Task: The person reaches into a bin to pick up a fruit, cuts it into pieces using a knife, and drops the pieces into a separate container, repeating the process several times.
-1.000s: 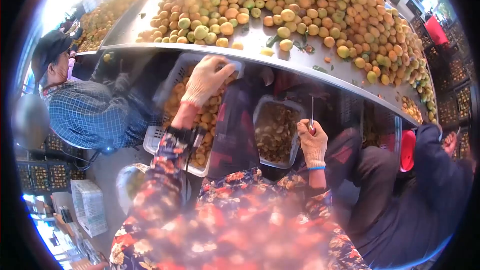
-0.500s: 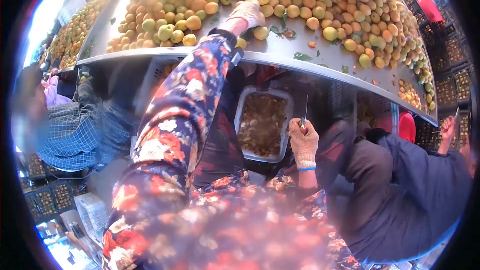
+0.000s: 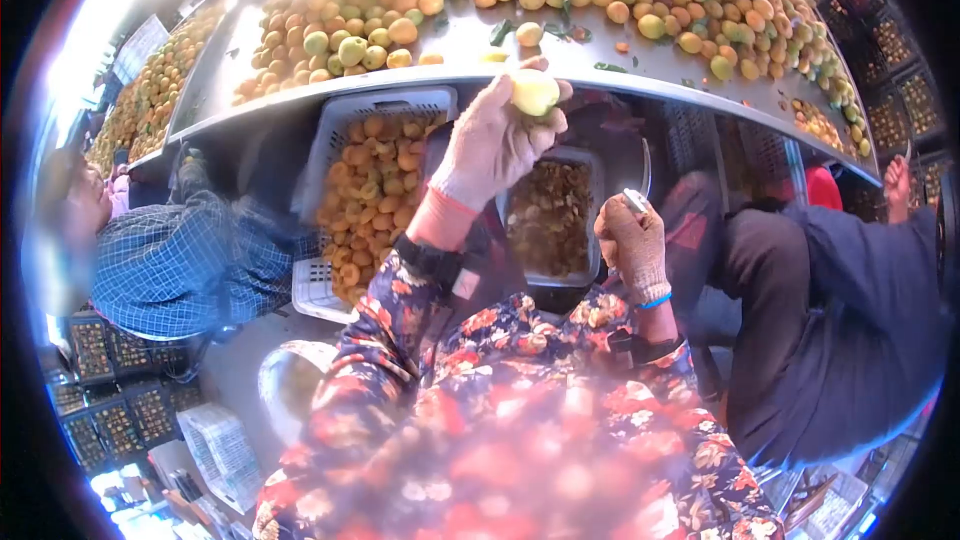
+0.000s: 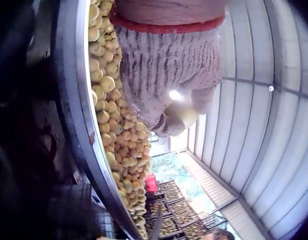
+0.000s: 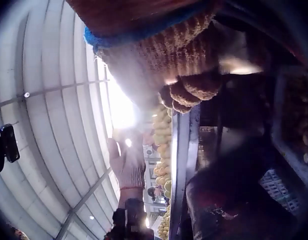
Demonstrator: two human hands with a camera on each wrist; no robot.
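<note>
In the head view my gloved left hand (image 3: 497,140) grips a yellow-green fruit (image 3: 535,92) just below the metal table's front edge (image 3: 400,82). The left wrist view shows the glove (image 4: 169,70) curled round the pale fruit (image 4: 183,114). My gloved right hand (image 3: 634,245), lower and to the right, is closed round the handle of a knife (image 3: 647,168) whose thin curved blade points up. In the right wrist view its curled fingers (image 5: 194,92) show, with the knife blurred by glare. The fruit and blade are apart.
Heaped fruit (image 3: 700,0) covers much of the table. Below it stand a white crate (image 3: 330,140) of orange pieces and a grey tub (image 3: 598,180) of brown scraps. People sit on both sides, one in a checked shirt (image 3: 170,275), one in dark clothes (image 3: 850,320).
My left hand went up to the fruit on the table, then came back below its edge with one fruit. The right hand has risen slightly, still gripping the knife, which has turned.
</note>
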